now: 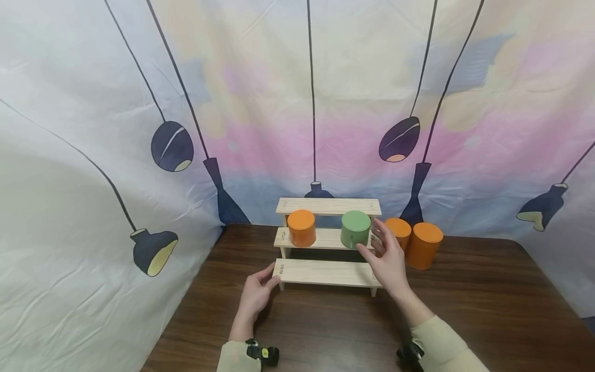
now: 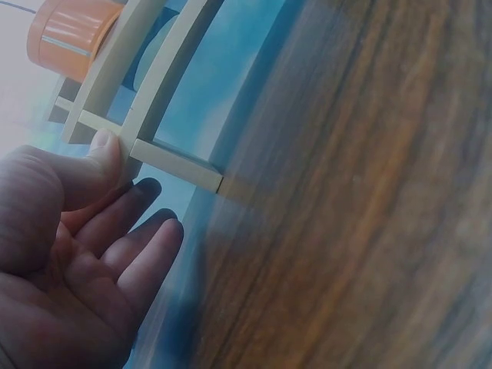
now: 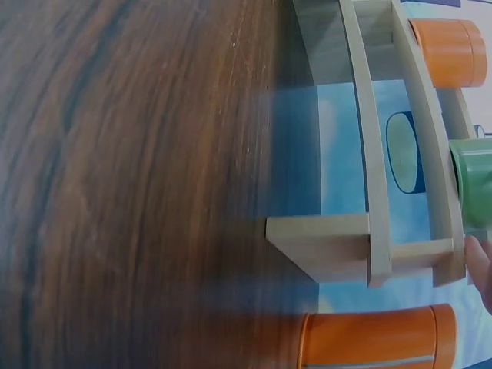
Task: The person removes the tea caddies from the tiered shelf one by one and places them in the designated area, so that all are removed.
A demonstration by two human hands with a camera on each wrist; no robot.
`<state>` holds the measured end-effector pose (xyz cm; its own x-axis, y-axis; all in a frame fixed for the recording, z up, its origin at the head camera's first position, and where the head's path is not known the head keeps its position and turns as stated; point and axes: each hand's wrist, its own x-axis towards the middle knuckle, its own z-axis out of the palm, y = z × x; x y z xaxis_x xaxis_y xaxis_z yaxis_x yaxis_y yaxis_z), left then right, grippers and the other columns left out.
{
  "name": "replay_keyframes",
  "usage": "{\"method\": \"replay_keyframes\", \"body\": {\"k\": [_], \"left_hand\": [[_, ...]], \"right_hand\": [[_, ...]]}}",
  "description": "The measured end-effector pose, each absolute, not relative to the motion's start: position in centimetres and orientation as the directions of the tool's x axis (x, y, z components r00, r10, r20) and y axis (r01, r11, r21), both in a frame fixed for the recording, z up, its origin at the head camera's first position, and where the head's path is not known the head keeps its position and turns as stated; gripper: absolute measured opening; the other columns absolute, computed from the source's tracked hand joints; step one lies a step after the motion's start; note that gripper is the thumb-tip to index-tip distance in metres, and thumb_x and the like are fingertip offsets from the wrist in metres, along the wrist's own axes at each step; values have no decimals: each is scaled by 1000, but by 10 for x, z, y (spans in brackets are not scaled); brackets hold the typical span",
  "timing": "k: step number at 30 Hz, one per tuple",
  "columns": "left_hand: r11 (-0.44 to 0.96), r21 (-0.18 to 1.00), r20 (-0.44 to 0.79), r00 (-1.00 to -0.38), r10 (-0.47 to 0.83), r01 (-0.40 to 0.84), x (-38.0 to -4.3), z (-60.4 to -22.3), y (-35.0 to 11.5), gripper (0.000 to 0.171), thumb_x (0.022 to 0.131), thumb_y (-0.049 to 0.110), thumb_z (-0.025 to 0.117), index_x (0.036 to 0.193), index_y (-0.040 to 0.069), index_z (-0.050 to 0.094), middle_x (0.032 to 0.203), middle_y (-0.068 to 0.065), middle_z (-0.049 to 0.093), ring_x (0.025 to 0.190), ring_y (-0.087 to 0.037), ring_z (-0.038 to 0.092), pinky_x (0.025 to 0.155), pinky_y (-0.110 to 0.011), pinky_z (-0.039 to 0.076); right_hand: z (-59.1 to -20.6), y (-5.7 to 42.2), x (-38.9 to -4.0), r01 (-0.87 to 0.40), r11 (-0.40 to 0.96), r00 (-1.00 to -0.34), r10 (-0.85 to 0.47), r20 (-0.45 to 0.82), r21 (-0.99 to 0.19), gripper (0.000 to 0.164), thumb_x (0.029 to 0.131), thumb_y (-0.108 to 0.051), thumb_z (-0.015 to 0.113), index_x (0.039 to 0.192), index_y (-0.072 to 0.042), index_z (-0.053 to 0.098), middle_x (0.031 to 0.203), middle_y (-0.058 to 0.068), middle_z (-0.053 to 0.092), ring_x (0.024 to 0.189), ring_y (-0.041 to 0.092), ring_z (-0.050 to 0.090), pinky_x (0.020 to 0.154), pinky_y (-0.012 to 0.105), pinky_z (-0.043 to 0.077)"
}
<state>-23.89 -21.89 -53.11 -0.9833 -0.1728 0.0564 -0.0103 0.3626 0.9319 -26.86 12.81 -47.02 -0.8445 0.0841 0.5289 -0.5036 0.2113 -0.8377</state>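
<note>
A three-step light wooden rack stands on the table. On its middle step are a short orange tin at the left and a short green tin at the right. My left hand holds the left end of the lowest step, its thumb against the plank end and the lower fingers loosely bent. Beside the green tin is my right hand, fingers spread at the tin's right and thumb near its lower front. In the right wrist view only a fingertip shows, near the step's edge.
Two more orange tins stand on the table right of the rack: a taller one in front and another partly hidden by my right hand. A lamp-patterned cloth hangs behind the dark wooden table.
</note>
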Motion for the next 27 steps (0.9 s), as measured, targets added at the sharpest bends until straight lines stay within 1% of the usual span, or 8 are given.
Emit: {"method": "replay_keyframes", "body": {"k": [3,7,13,18,22,27], "left_hand": [[362,932,58,-983,-174,-9,-239,-531,-219,44,103,12,71,146,7,66,150,-17,62,145,-40,50,119,-60,38],[363,932,60,-984,-170,-6,-239,-532,-220,44,103,12,71,146,7,66,150,-16,62,145,-40,51,119,-60,39],[374,927,74,-983,-169,5,-240,-533,-219,44,104,13,71,147,6,65,150,-17,62,144,-40,53,118,-60,40],[372,928,75,-982,-172,5,-241,-532,-218,44,103,12,71,147,5,65,150,-17,62,143,-40,53,118,-59,41],[358,934,60,-982,-178,-8,-240,-531,-218,44,103,12,71,147,6,65,150,-16,62,144,-39,52,119,-59,40],[364,931,55,-983,-174,-13,-239,-530,-218,44,104,12,70,147,6,65,151,-16,61,145,-40,51,119,-61,39]], "right_hand": [[-472,124,-271,-494,188,-852,92,516,-849,78,92,-7,86,160,-11,48,152,18,56,141,37,57,110,42,50],[-473,120,-273,-490,191,-852,102,514,-850,79,91,-9,87,160,-11,47,151,18,58,139,36,58,107,42,52],[-473,114,-279,-514,277,-823,106,557,-812,81,89,-9,89,159,-12,50,150,14,59,140,32,57,110,49,52],[-472,110,-281,-502,335,-813,133,567,-798,81,86,-11,92,156,-10,52,146,17,59,137,37,59,108,55,53],[-471,108,-283,-490,358,-808,157,568,-795,80,84,-13,94,154,-10,55,143,18,61,132,37,63,105,54,56],[-470,107,-284,-474,368,-814,165,558,-800,79,84,-14,95,152,-12,56,142,16,63,130,35,65,105,50,56]]}}
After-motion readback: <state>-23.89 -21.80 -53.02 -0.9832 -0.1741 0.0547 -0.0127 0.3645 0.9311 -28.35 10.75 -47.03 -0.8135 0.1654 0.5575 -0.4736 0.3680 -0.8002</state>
